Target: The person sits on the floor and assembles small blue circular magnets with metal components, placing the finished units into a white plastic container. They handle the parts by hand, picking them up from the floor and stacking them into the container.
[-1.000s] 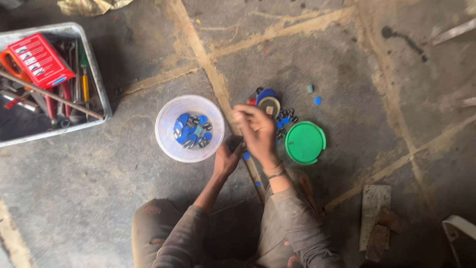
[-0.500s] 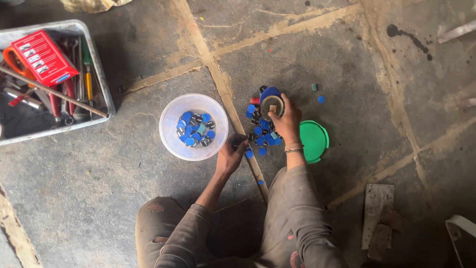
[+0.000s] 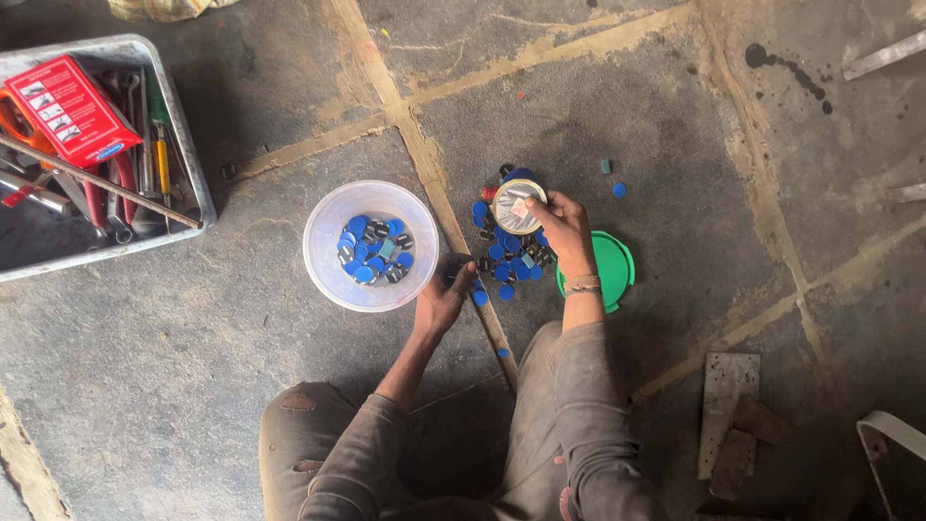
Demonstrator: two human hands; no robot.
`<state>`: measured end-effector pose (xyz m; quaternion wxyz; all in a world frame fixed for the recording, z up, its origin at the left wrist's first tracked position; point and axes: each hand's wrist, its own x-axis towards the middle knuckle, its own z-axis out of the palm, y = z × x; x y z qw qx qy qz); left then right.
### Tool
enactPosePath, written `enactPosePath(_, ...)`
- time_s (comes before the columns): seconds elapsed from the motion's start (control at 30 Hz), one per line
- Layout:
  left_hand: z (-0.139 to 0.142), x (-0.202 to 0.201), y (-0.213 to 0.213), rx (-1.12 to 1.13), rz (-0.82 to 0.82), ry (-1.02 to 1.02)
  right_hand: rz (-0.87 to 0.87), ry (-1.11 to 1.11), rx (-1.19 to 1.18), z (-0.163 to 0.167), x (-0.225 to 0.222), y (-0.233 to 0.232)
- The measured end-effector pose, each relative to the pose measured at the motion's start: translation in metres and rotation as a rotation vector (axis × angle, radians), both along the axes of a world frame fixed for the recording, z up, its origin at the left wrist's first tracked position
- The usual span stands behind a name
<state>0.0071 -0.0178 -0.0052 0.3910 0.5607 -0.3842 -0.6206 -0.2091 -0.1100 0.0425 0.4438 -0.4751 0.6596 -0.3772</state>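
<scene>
I sit on a concrete floor. My right hand (image 3: 564, 230) grips a small round tin (image 3: 517, 205) with a pale top, held over a pile of blue and dark small round caps (image 3: 506, 256) on the floor. My left hand (image 3: 444, 299) rests low beside a clear plastic tub (image 3: 326, 262), which holds several more blue and dark caps (image 3: 376, 249); whether its fingers hold anything cannot be told. A green lid (image 3: 612, 265) lies flat just right of my right wrist.
A grey metal tray (image 3: 183, 164) at the upper left holds hand tools and a red box (image 3: 68, 108). Two loose blue bits (image 3: 618, 189) lie past the pile. Metal scraps (image 3: 725, 405) and a white object (image 3: 892, 453) sit at the lower right.
My right hand moved from near my left hand out to the pile and took up the round tin. The left hand dropped toward the tub's near edge.
</scene>
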Motion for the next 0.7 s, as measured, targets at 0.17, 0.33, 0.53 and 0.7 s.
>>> enactPosePath(0.17, 0.003, 0.0, 0.0, 0.021, 0.039, 0.081, 0.088, -0.06, 0.211, 0.003, 0.004, 0.002)
enactPosePath(0.33, 0.0, 0.002, 0.0, 0.043, 0.043, 0.212, 0.306, -0.218, 0.268, -0.007, 0.007, 0.003)
enactPosePath(0.53, -0.012, 0.001, 0.003, 0.059, 0.089, 0.28, 0.379, -0.264, 0.28, -0.008, 0.007, 0.006)
enactPosePath(0.7, -0.015, 0.004, 0.001, 0.06, 0.082, 0.281, 0.391, -0.272, 0.28, 0.01, 0.018, 0.005)
